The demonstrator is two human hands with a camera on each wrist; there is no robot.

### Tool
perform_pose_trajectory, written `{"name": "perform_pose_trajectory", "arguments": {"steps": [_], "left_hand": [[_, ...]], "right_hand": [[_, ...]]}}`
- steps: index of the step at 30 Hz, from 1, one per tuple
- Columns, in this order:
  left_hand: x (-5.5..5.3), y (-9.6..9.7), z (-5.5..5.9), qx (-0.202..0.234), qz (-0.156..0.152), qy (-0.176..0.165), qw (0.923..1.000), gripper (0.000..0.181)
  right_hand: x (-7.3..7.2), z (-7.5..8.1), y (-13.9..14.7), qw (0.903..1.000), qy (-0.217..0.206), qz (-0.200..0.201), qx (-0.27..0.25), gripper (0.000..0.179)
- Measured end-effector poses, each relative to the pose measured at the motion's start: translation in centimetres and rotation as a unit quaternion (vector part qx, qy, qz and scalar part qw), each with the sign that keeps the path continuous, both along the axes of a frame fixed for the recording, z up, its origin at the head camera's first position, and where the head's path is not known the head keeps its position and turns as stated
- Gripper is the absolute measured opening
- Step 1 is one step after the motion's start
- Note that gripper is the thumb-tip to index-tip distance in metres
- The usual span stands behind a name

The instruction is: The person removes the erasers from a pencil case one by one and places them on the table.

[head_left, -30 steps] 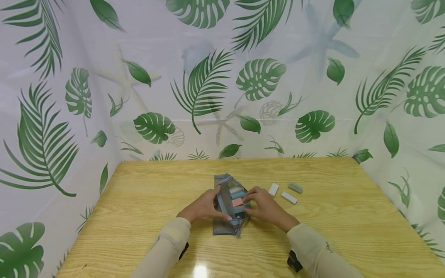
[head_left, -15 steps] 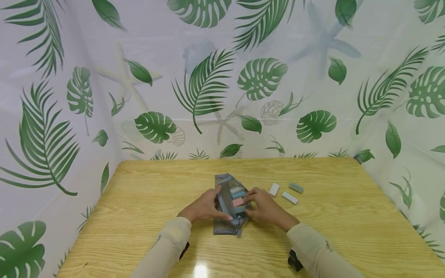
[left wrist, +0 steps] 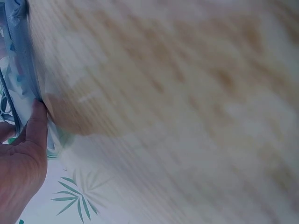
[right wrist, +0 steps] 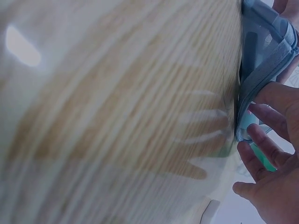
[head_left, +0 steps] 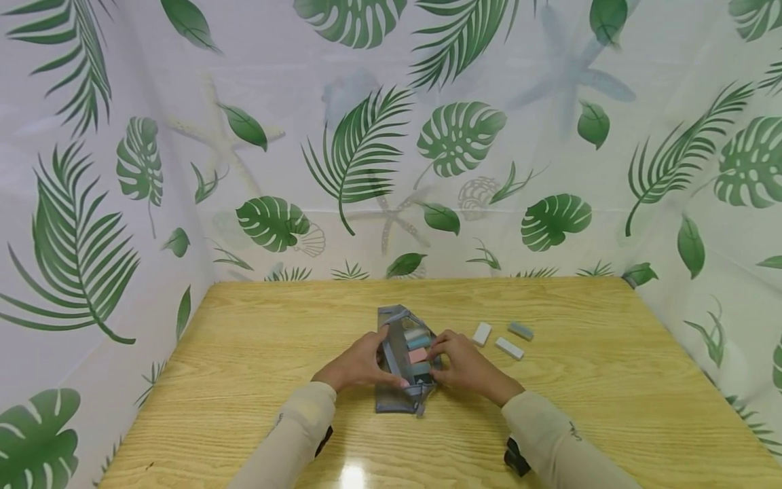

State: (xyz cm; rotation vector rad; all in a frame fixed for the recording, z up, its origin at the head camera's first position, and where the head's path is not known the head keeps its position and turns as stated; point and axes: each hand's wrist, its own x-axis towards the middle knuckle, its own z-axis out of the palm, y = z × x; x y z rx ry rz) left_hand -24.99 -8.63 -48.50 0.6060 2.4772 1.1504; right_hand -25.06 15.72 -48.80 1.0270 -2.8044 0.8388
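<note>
A grey-blue zip pouch (head_left: 393, 401) with a see-through panel lies on the table in the head view, its mouth spread. Inside sit several small blocks that look like erasers, among them a pink block (head_left: 418, 355) and a blue block (head_left: 419, 343). My left hand (head_left: 354, 363) grips the pouch's left side, thumb toward the near end and fingers toward the far end. At the right rim, my right hand (head_left: 467, 367) holds the edge. The right wrist view shows its fingers (right wrist: 261, 140) along the pouch's side; some fingertips are hidden.
To the right of the pouch, on the wooden table (head_left: 611, 407), lie two white blocks, one nearer the pouch (head_left: 482, 333) and the other white block (head_left: 509, 348) beside it, plus a grey-blue block (head_left: 520, 331). A leaf-printed curtain (head_left: 391, 170) encloses the back and sides.
Almost nothing differs. Both hands keep their places on the pouch, and the blocks lie where they were; the right wrist shifts very slightly.
</note>
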Motion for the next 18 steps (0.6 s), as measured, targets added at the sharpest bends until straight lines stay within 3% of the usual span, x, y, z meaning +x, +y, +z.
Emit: {"name": "perform_pose_trajectory", "arguments": {"steps": [18], "left_hand": [[-0.03,-0.01,-0.02,0.01,-0.003,-0.002,0.9999,0.118]], "right_hand": [[-0.13,-0.05,-0.05,0.9996,0.022,0.01,0.015,0.015]]}}
